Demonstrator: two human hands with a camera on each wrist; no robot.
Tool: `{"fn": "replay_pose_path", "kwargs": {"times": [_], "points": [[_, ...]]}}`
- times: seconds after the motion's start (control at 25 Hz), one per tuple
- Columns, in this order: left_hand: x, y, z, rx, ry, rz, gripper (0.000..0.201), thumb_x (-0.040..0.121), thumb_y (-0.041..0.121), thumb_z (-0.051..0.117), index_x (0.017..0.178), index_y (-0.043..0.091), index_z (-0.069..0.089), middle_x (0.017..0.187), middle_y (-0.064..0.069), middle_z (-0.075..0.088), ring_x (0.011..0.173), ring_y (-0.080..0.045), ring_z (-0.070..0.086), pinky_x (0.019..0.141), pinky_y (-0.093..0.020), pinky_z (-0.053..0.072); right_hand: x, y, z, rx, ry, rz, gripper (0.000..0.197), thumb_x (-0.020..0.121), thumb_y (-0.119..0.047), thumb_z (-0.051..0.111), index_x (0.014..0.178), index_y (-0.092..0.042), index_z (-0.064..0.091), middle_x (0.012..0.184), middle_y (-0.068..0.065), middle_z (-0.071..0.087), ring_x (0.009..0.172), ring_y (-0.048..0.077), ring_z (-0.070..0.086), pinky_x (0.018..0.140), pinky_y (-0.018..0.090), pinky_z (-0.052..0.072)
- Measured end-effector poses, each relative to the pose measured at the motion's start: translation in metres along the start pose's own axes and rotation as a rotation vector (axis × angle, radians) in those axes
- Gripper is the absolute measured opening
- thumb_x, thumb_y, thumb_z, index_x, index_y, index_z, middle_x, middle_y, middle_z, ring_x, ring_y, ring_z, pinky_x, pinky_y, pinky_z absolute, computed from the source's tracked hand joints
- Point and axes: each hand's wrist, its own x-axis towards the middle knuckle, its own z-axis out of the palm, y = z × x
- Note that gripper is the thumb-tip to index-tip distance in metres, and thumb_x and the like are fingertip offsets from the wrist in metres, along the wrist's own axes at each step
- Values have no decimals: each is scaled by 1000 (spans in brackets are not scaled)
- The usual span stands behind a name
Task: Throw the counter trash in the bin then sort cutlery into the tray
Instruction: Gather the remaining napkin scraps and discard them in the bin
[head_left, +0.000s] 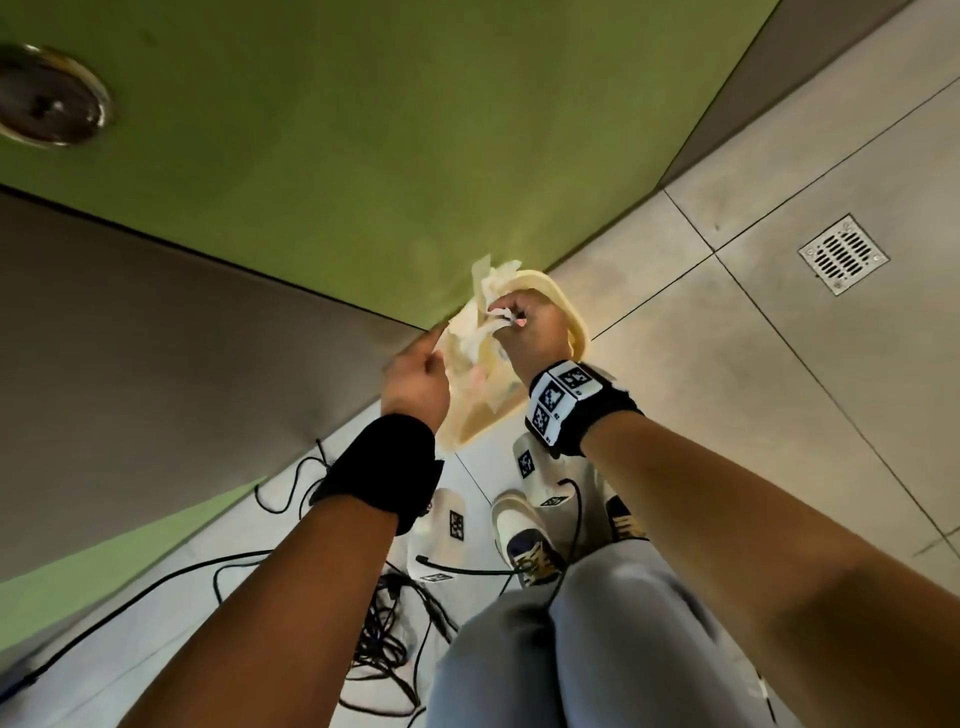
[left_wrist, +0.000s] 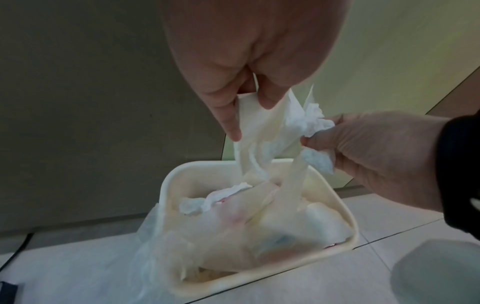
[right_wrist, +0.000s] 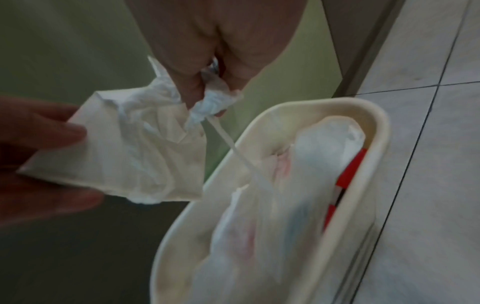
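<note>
You hold a crumpled white napkin (left_wrist: 262, 131) above the cream bin (left_wrist: 335, 197), which stands on the tiled floor (head_left: 779, 364) against a green cabinet (head_left: 363, 156). Your left hand (left_wrist: 249, 61) pinches one end and your right hand (left_wrist: 374, 148) grips the other, bunched. The bin holds a plastic bag (right_wrist: 259, 226) and more tissue (left_wrist: 213, 197).

Floor (head_left: 779, 364): pale grey tiles, dark grout lines. Cream bin (head_left: 574, 322) stands on it at the foot of the green cabinet (head_left: 363, 156). Metal drain grate (head_left: 842, 253) set in a tile, well apart from bin. Black cables (head_left: 384, 639) lie tangled on the tiles near the shoes (head_left: 524, 540).
</note>
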Motion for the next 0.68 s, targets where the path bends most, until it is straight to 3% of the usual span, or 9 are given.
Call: {"fn": "replay_pose_path", "kwargs": {"times": [0.08,0.16,0.28,0.4,0.48,0.56,0.68], "points": [[13,-9,8,60,-25,-15,45,95,4,34,133,20,52,128,-20,60,115,-33,58,99,-31,42,12,16,9,-239,-159,-90,37,82,9,51,114,-3,64,130,16,55,112,24,54,92,19,39],[25,-17,15,156,-146,-10,46,97,4,33,138,19,46,143,-10,50,128,-25,49,103,-21,32,19,35,17,-627,-431,-153,45,88,5,44,131,-7,51,146,13,38,134,28,39,110,29,28],[40,-29,29,459,-526,-4,51,99,11,34,148,21,24,159,-3,16,145,-19,23,112,-19,18,27,62,23,-1130,-648,-97,51,98,-19,36,147,-14,24,159,9,13,146,30,11,118,44,12],[51,-40,37,558,-688,-65,54,99,24,38,149,22,20,160,-3,10,146,-22,19,117,-25,17,40,59,29,-1494,-613,-111,59,96,-39,34,149,-19,16,160,5,5,146,30,2,115,55,13],[53,-44,39,528,-679,-76,55,97,28,42,148,22,22,160,-3,15,145,-23,21,119,-28,18,52,50,32,-1498,-562,-63,59,97,-38,32,149,-15,15,157,7,12,144,27,10,113,49,21],[51,-46,39,489,-649,-71,55,95,29,45,147,23,26,159,-2,18,144,-22,24,119,-29,20,59,41,32,-1391,-525,27,54,97,-32,35,145,-11,25,152,9,26,141,27,25,109,43,30],[45,-41,38,362,-546,-72,55,93,25,50,145,21,31,157,-1,24,143,-20,29,117,-27,24,59,35,31,-1330,-504,-18,52,93,-28,44,141,-12,33,148,9,37,137,28,35,109,45,36]]}}
